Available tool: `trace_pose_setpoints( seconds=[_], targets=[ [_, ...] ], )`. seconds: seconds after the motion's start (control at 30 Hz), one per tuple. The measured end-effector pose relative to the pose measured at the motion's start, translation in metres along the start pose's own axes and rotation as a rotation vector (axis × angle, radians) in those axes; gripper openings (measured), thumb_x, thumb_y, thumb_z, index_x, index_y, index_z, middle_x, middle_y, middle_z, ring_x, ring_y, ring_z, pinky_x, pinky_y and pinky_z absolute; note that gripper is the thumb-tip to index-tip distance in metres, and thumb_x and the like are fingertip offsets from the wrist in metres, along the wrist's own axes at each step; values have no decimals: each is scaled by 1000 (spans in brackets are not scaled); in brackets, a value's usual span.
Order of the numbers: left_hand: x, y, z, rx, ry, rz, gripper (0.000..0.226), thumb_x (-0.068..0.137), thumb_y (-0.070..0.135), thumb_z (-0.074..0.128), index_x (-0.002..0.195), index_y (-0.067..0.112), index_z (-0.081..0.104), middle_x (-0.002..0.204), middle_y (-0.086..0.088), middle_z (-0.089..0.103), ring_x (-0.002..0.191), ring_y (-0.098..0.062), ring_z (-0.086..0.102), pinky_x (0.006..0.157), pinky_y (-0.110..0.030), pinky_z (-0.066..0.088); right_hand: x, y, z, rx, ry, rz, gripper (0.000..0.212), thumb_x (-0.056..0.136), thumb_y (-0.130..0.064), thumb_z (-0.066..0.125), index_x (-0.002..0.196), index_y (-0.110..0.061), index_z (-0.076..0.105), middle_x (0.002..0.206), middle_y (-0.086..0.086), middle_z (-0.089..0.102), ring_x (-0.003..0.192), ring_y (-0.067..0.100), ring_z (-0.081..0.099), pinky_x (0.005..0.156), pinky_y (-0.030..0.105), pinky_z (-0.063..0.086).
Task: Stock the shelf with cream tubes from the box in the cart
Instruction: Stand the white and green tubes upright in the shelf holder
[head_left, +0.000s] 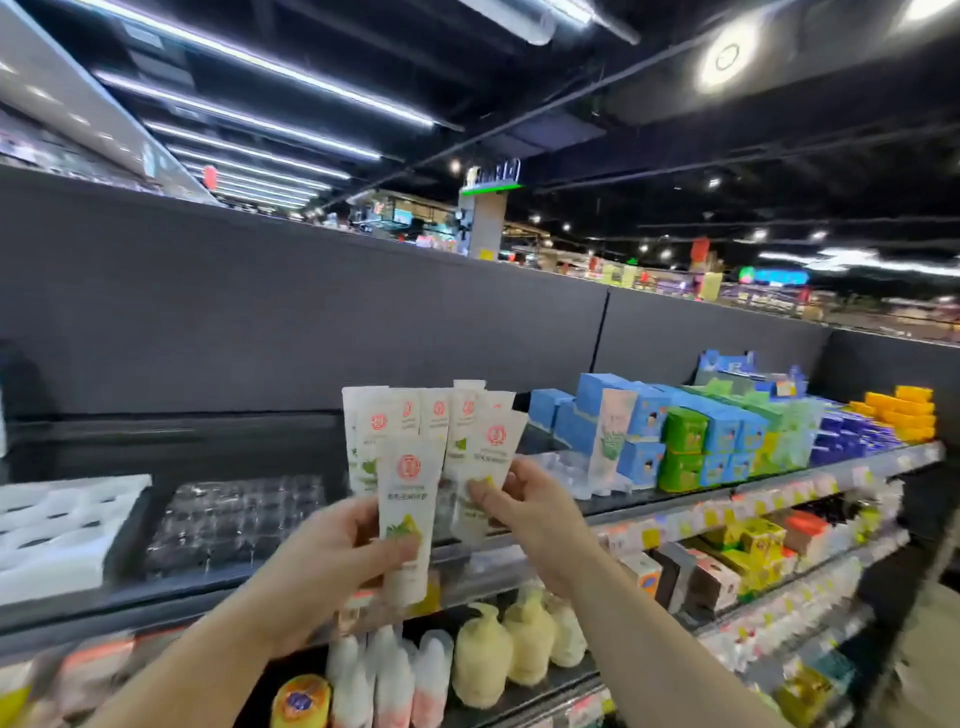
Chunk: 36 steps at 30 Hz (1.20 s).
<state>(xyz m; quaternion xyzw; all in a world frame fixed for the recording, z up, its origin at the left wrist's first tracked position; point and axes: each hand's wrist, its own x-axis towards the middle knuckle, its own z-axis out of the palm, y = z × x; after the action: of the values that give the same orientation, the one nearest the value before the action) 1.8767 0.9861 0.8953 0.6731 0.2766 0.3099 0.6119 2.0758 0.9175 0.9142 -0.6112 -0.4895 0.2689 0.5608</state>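
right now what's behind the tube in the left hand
More cream tubes stand in a row behind the front tube, with the dark shelf back beyond. Their lower halves are covered.

Blue boxes (644, 415) are stacked beside green boxes (684, 449), with yellow packs (904, 410) well off to the far right. A white foam tray (57, 525) lies left of a clear plastic tray (234, 519). Below stand pale yellow pump bottles (519, 644) and white bottles (384, 675).
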Motion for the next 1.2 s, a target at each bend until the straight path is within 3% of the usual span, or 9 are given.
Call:
trace_pose_setpoints(
  seconds=[0.07, 0.2, 0.27, 0.4, 0.5, 0.7, 1.03, 1.13, 1.2],
  targets=[
    [8, 2, 0, 18, 147, 34, 27, 83, 12, 67, 108, 23, 65, 102, 9, 75, 93, -11, 71, 84, -34, 55, 32, 7, -1, -61, -44, -35, 19, 85, -27, 72, 102, -28, 64, 98, -10, 74, 93, 11, 70, 85, 32, 56],
    [15, 2, 8, -9, 382, 37, 28, 83, 12, 65, 110, 16, 67, 105, 0, 75, 98, -22, 71, 89, -47, 53, 82, 22, 3, -173, -120, -92, 40, 75, -44, 75, 101, -16, 63, 102, 14, 69, 90, 28, 68, 82, 43, 57],
    [14, 2, 11, -29, 490, 10, 22, 88, 7, 61, 107, 15, 67, 102, -2, 75, 93, -23, 72, 86, -46, 54, 100, 29, 7, -129, -189, -105, 44, 79, -39, 75, 106, -9, 59, 102, 20, 67, 78, 24, 64, 71, 36, 55],
    [8, 0, 20, -26, 628, -45, 20, 88, 6, 62, 104, 17, 67, 98, -2, 76, 90, -22, 73, 85, -45, 55, 113, 31, 11, -213, -177, -189, 30, 84, -37, 72, 96, -13, 59, 87, 7, 67, 74, 17, 61, 64, 31, 50],
    [5, 1, 26, -6, 657, -56, 22, 88, 6, 62, 107, 16, 66, 100, -4, 75, 91, -23, 72, 86, -47, 55, 117, 31, 18, -258, -245, -208, 24, 85, -35, 71, 98, -18, 60, 87, -4, 68, 81, 13, 64, 74, 32, 55],
    [8, 8, 36, 41, 637, -60, 21, 88, 8, 61, 105, 18, 66, 96, 3, 76, 87, -16, 73, 73, -33, 58, 122, 23, 22, -476, -339, -221, 18, 93, -37, 59, 92, -21, 51, 84, -6, 59, 71, 5, 50, 56, 18, 34],
    [13, 8, 32, 56, 593, -56, 20, 89, 13, 61, 106, 22, 65, 97, 10, 75, 89, -11, 72, 73, -30, 59, 125, 7, 24, -634, -497, -141, 22, 98, -34, 51, 82, -18, 48, 78, -3, 54, 64, 9, 48, 53, 21, 36],
    [17, 10, 32, 96, 580, -48, 23, 88, 15, 63, 109, 24, 65, 101, 11, 74, 94, -10, 71, 82, -36, 58, 126, 16, 21, -509, -438, -129, 19, 93, -36, 60, 89, -17, 57, 85, -7, 62, 72, 8, 57, 64, 23, 50],
    [23, 12, 33, 167, 567, -29, 26, 88, 17, 64, 111, 29, 63, 103, 14, 73, 96, -6, 69, 85, -35, 57, 119, 18, 14, -375, -251, -185, 19, 91, -37, 62, 89, -20, 55, 85, -12, 62, 73, 6, 58, 63, 19, 49]
  ],
)
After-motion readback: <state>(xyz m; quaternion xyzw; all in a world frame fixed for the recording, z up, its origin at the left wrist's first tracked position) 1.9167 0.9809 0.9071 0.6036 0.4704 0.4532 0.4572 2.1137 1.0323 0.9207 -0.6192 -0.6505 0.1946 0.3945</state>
